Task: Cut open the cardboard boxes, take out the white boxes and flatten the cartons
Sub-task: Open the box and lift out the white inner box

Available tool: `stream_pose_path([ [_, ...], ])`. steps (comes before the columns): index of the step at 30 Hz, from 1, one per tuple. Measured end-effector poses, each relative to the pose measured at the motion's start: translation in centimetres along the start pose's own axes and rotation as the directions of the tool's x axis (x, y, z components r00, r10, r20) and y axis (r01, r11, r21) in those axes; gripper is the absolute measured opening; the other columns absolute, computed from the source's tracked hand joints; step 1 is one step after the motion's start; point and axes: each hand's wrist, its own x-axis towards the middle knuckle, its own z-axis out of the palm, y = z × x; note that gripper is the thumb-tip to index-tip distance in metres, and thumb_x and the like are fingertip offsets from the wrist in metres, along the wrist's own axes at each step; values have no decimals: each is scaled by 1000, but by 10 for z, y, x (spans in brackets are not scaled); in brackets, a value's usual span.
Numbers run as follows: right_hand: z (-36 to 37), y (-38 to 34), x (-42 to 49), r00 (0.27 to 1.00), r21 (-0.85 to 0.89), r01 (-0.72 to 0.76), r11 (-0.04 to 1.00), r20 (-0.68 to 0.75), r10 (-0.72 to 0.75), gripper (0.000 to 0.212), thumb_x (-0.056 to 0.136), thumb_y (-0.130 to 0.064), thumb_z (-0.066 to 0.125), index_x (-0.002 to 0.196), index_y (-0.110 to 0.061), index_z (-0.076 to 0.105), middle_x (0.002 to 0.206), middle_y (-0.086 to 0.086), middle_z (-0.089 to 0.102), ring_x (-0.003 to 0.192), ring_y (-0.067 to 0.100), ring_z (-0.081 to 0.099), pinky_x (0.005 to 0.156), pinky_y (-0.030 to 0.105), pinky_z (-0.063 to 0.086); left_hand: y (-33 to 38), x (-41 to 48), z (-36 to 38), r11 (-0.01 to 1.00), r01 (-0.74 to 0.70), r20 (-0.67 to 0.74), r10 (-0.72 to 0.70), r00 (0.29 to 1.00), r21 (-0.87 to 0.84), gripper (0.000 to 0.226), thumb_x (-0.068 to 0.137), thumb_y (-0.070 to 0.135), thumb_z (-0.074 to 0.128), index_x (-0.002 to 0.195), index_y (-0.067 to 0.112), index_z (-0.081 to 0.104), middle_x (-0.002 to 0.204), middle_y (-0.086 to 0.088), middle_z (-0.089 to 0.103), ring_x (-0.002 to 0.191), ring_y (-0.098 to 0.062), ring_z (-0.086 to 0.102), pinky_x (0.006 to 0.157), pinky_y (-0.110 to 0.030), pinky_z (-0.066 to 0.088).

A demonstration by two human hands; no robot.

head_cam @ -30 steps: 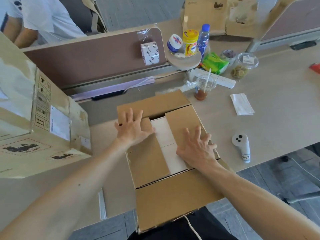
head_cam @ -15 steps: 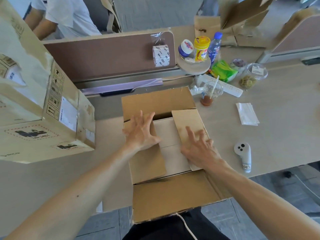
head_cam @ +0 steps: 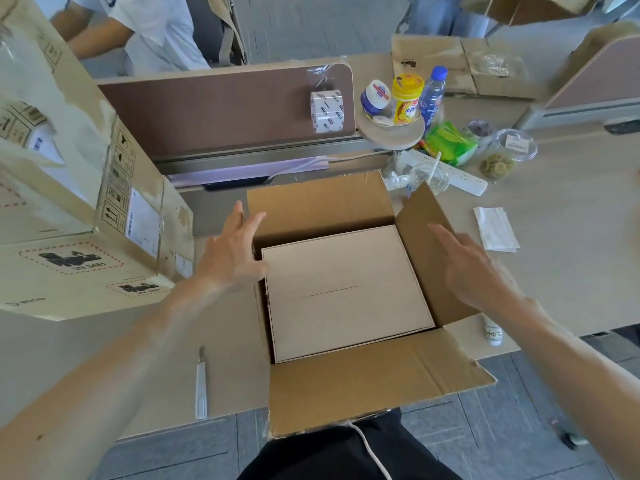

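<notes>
A brown cardboard carton (head_cam: 363, 389) stands at the desk's near edge with all its flaps folded out. Inside lies a pale white box (head_cam: 346, 292), its whole top showing. My left hand (head_cam: 235, 251) is at the carton's left rim, fingers straight and spread, over the left flap, which I cannot see. My right hand (head_cam: 474, 268) lies with straight fingers against the raised right flap (head_cam: 422, 237), pushing it outward. A white utility knife (head_cam: 201, 386) lies on the desk left of the carton.
A large taped carton (head_cam: 79, 216) stands at the left. At the back are a brown desk divider (head_cam: 221, 109), bottles and jars (head_cam: 405, 98), a power strip (head_cam: 460, 174), a plastic cup and a napkin (head_cam: 495, 228). A white controller (head_cam: 491, 332) peeks out behind the right flap. Another person sits beyond the divider.
Both inner flaps, which my hands pressed down a second ago, have been spread outward. The white box inside is now fully uncovered. My hands moved apart to the carton's sides.
</notes>
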Motion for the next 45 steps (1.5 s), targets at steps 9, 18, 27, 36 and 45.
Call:
stream_pose_path([
  [9, 39, 28, 13, 996, -250, -79, 965, 14, 85, 63, 94, -13, 43, 149, -34, 22, 160, 7, -9, 148, 37, -16, 119, 55, -4, -44, -21, -7, 900, 113, -198, -31, 980, 421, 97, 76, 60, 76, 153, 29, 27, 167, -13, -5, 154, -30, -9, 117, -63, -2],
  [18, 66, 2, 10, 995, 61, 34, 998, 91, -39, 55, 91, -1, 42, 136, -30, 54, 149, -2, 35, 126, 27, 33, 101, 37, 35, -33, -36, 46, 968, 121, -94, -102, 990, 220, 59, 87, 40, 74, 139, 21, 54, 135, -7, 49, 122, -27, 53, 101, -47, 45],
  [27, 58, -8, 11, 994, 138, -85, 987, 87, 74, 44, 90, -1, 42, 122, -20, 65, 123, 8, 55, 102, 35, 56, 80, 37, 44, 4, -33, 69, 974, 201, -60, -208, 976, -103, 47, 96, 25, 56, 142, 13, 52, 133, -7, 63, 122, -29, 58, 97, -39, 47],
  [36, 45, -46, 10, 966, 14, -178, 984, 193, 172, 17, 90, -7, 49, 74, -12, 48, 79, 4, 52, 72, 24, 46, 63, 31, 36, 16, -28, 67, 954, 296, 142, -288, 947, -39, 68, 91, 48, 60, 143, 12, 34, 126, -11, 60, 116, -35, 57, 91, -41, 49],
  [45, 52, -56, 8, 960, 34, -46, 998, 277, 35, 40, 95, -29, 56, 127, -15, 36, 99, 9, 52, 92, 32, 54, 71, 35, 37, 36, -17, 74, 956, 283, 203, -294, 934, 79, 83, 94, 54, 54, 148, 11, 8, 109, -11, 63, 107, -37, 60, 80, -39, 48],
])
